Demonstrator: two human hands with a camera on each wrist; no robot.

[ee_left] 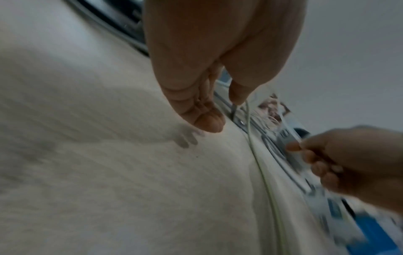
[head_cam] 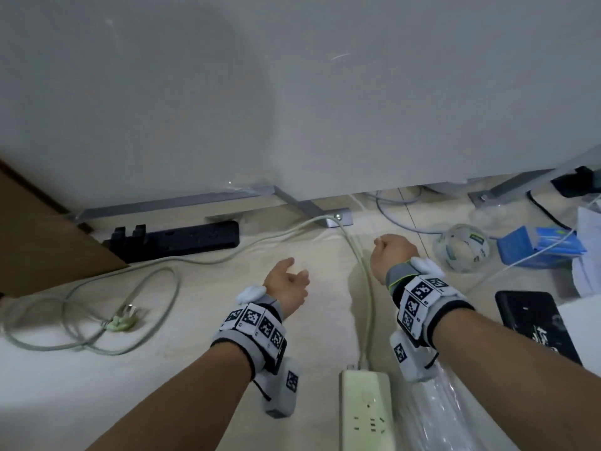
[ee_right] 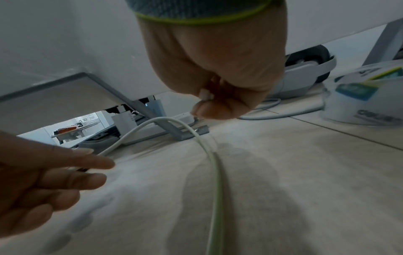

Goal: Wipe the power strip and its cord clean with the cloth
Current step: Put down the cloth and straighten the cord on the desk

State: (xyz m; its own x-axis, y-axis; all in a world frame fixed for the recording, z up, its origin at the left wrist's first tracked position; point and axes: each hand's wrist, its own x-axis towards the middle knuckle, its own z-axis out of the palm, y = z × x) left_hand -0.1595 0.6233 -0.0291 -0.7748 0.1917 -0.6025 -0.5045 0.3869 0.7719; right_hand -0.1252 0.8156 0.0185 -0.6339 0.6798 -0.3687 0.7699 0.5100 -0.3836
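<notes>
A white power strip [head_cam: 366,411] lies on the pale floor at the bottom of the head view. Its white cord [head_cam: 367,288] runs away from me, bends left by a metal foot and loops to a plug [head_cam: 125,320]. My left hand [head_cam: 297,270] hovers left of the cord, fingers relaxed and spread, holding nothing. My right hand [head_cam: 387,245] is curled into a fist just right of the cord, with nothing seen in it. The right wrist view has the cord [ee_right: 214,165] passing below that fist [ee_right: 209,105]. No cloth shows in any view.
A black power strip [head_cam: 175,239] lies by a cardboard box [head_cam: 39,229] at left. A white panel [head_cam: 292,92] on grey metal feet [head_cam: 328,216] closes the far side. At right sit a clear tape pack [head_cam: 461,247], a blue packet [head_cam: 536,245], a black flat item [head_cam: 533,317] and a plastic bag [head_cam: 439,418].
</notes>
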